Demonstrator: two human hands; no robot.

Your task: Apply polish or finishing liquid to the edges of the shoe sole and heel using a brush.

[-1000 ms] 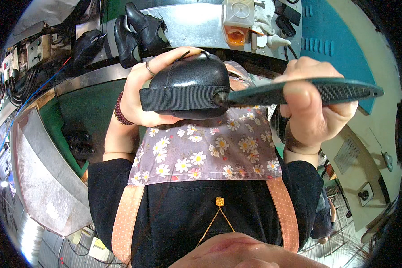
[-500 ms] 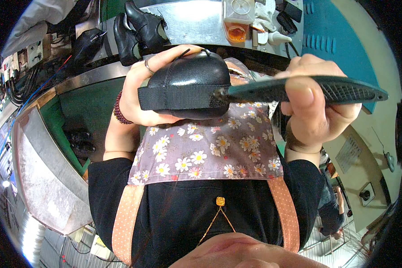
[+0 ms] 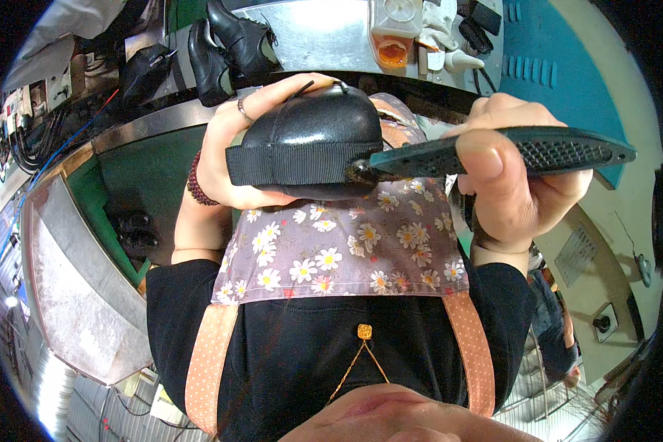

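Observation:
My left hand (image 3: 225,144) wraps round a black leather shoe (image 3: 313,121), holding it in front of my chest. A ribbed black band (image 3: 291,163) runs along its near side, and a thin black lace end sticks up by my fingers. Closed round the dark green handle (image 3: 567,149) of a small brush, my right hand (image 3: 519,177) has its thumb lying along the near face. The brush's brown-stained tip (image 3: 361,171) meets the band at its right end; I cannot make out the bristles clearly. The shoe's far side is hidden.
Black lace-up shoes (image 3: 243,40) stand on the metal bench (image 3: 320,33) ahead. At its right are a plastic container (image 3: 394,18) with orange liquid (image 3: 392,54), a white squeeze bottle (image 3: 464,61) and a dark brush (image 3: 476,34). A blue vented panel (image 3: 538,44) stands far right.
The brush handle has shifted slightly left and tilted, with its tip a little lower on the band. My left hand and the shoe have barely moved.

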